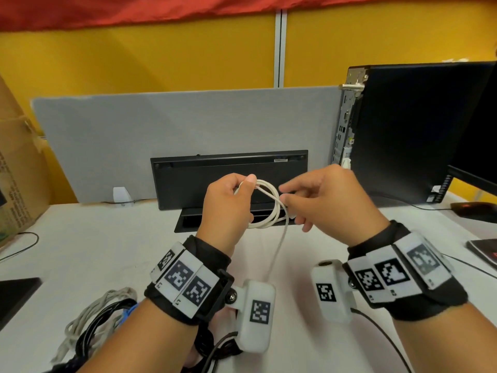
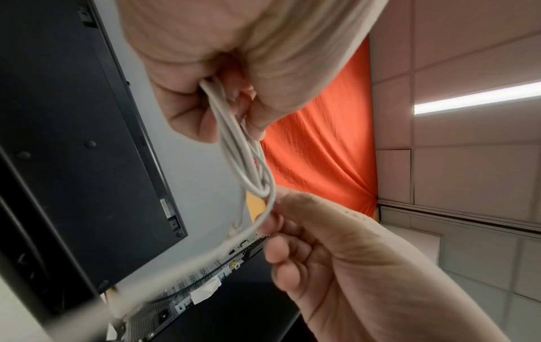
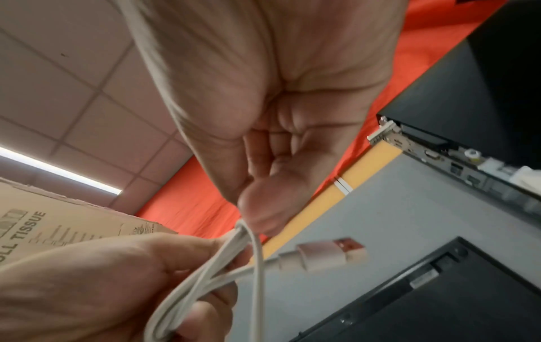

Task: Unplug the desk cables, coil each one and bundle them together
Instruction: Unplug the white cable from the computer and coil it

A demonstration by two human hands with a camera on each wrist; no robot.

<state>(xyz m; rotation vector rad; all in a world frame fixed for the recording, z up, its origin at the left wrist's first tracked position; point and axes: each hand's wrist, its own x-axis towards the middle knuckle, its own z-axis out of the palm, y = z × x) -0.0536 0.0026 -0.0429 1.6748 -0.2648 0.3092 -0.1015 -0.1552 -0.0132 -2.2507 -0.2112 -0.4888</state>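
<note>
A thin white cable is wound into a small coil above the white desk. My left hand grips the coil's left side, thumb on top. My right hand pinches the strand at the coil's right edge; a loose tail hangs down toward the desk. In the left wrist view the coil hangs from my left hand, and the right hand nips the strand below it. The right wrist view shows the cable's USB plug sticking out beside the loops.
A pile of grey and black coiled cables lies at the near left. A black keyboard stands on edge against the grey divider. A computer tower, monitor and mouse are right; a cardboard box is left.
</note>
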